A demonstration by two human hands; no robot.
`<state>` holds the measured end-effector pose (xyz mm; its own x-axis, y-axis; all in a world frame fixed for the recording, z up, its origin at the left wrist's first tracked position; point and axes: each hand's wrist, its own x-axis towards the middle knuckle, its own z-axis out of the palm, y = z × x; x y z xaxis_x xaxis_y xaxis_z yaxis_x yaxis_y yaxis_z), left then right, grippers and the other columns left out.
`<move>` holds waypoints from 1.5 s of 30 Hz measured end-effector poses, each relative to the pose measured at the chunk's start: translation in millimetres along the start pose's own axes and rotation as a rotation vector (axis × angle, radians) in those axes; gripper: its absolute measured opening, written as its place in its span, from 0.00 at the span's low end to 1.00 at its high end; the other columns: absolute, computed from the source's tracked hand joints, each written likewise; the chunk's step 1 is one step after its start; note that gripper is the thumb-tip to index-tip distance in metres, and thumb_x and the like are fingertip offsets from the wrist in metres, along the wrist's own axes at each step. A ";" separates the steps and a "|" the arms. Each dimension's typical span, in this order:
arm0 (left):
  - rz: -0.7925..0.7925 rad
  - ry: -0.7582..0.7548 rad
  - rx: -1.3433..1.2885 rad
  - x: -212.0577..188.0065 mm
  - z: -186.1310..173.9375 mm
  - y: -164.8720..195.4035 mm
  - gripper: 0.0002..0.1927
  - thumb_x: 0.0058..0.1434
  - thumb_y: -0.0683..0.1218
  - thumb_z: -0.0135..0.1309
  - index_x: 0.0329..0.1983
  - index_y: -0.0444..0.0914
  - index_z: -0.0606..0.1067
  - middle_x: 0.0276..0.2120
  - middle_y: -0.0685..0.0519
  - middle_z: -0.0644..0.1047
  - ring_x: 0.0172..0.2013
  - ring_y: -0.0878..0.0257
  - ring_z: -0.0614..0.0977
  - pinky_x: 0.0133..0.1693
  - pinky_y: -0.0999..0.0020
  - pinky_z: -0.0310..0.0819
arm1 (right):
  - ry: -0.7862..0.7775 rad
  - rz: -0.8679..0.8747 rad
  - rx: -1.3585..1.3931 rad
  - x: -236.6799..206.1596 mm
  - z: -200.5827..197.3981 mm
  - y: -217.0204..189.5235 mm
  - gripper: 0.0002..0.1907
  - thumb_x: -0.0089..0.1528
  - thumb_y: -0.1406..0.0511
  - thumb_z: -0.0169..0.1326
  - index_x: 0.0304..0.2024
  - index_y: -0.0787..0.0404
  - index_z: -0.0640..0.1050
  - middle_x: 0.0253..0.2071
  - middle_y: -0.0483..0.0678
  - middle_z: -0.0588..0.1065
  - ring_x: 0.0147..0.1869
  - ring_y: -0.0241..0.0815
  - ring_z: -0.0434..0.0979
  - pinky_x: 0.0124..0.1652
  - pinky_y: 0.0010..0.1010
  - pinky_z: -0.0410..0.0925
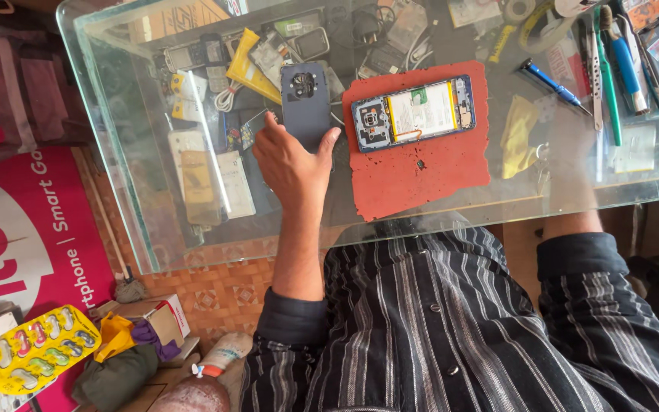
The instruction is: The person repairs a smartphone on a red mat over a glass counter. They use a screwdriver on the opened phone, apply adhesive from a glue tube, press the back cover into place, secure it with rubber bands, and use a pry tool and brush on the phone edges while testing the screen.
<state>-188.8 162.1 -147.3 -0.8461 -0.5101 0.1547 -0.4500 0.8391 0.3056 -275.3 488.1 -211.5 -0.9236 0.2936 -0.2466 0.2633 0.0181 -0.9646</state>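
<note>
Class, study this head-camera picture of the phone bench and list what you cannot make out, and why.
- Right hand: head view, seen only dimly through the glass table top; its grip is unclear.
- Dark phone back cover: its lower end is hidden by the left hand.
- Parts under the glass: blurred by reflections.
- Opened phone on the red mat: components too small to identify.

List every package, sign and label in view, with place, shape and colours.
Banner: floor at left, magenta with white lettering.
Blister pack: lower left, yellow tray with clear bubbles.
Small carton: floor beside it, white and red.
Opened phone: on the red mat, white battery label.
Phone back cover: dark, held by the left hand.
</note>
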 end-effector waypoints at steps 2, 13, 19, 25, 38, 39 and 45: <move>-0.035 -0.027 -0.039 13.9 5.3 0.4 0.51 0.44 0.62 0.75 0.61 0.29 0.65 0.45 0.42 0.73 0.48 0.43 0.74 0.50 0.49 0.69 | -0.016 0.374 0.133 0.2 1.2 -6.5 0.12 0.73 0.62 0.51 0.48 0.58 0.83 0.34 0.42 0.75 0.30 0.35 0.69 0.24 0.25 0.56; 0.303 0.125 -0.024 6.2 -9.2 -17.6 0.18 0.65 0.35 0.53 0.58 0.36 0.72 0.49 0.46 0.75 0.46 0.45 0.80 0.43 0.54 0.75 | -0.085 0.252 0.754 -46.9 -13.4 2.8 0.24 0.70 0.62 0.43 0.65 0.67 0.72 0.55 0.53 0.77 0.56 0.46 0.79 0.52 0.35 0.74; 0.395 -0.024 0.233 -15.8 8.4 -13.0 0.24 0.62 0.36 0.55 0.63 0.40 0.74 0.49 0.50 0.73 0.44 0.51 0.77 0.45 0.57 0.74 | -0.140 0.374 0.667 -88.2 -74.0 39.1 0.17 0.73 0.63 0.52 0.56 0.72 0.73 0.51 0.57 0.76 0.52 0.51 0.79 0.49 0.40 0.73; 0.440 -0.002 0.322 -31.1 15.9 0.8 0.37 0.57 0.57 0.62 0.64 0.30 0.71 0.60 0.41 0.70 0.42 0.45 0.73 0.40 0.51 0.68 | -0.571 0.516 0.585 -84.2 -157.4 61.1 0.17 0.62 0.67 0.58 0.46 0.77 0.76 0.39 0.66 0.78 0.35 0.60 0.81 0.26 0.48 0.75; 0.941 -0.448 -0.729 -100.7 23.3 71.7 0.27 0.64 0.41 0.63 0.64 0.31 0.68 0.48 0.47 0.78 0.47 0.52 0.82 0.49 0.59 0.79 | -0.896 0.111 0.481 -61.4 -128.0 48.5 0.21 0.63 0.70 0.60 0.56 0.76 0.77 0.56 0.70 0.73 0.51 0.58 0.82 0.43 0.46 0.78; 0.956 -0.408 -0.687 -98.8 27.9 72.2 0.24 0.64 0.38 0.61 0.61 0.33 0.69 0.46 0.48 0.79 0.46 0.53 0.83 0.48 0.59 0.79 | -0.909 0.117 0.434 -56.9 -120.6 50.1 0.21 0.63 0.69 0.59 0.56 0.76 0.77 0.59 0.70 0.72 0.54 0.57 0.81 0.43 0.46 0.78; 1.009 -0.273 -0.646 -65.9 53.7 42.2 0.15 0.59 0.36 0.61 0.46 0.34 0.71 0.36 0.49 0.75 0.35 0.52 0.80 0.38 0.58 0.75 | -0.946 0.346 0.484 -32.5 -81.2 52.6 0.23 0.61 0.73 0.60 0.58 0.77 0.78 0.47 0.70 0.80 0.42 0.58 0.83 0.41 0.48 0.78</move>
<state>-167.4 241.3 -195.0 -0.8003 0.4349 0.4128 0.5989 0.5477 0.5842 -208.7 557.2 -246.6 -0.7159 -0.6388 -0.2820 0.6010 -0.3581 -0.7145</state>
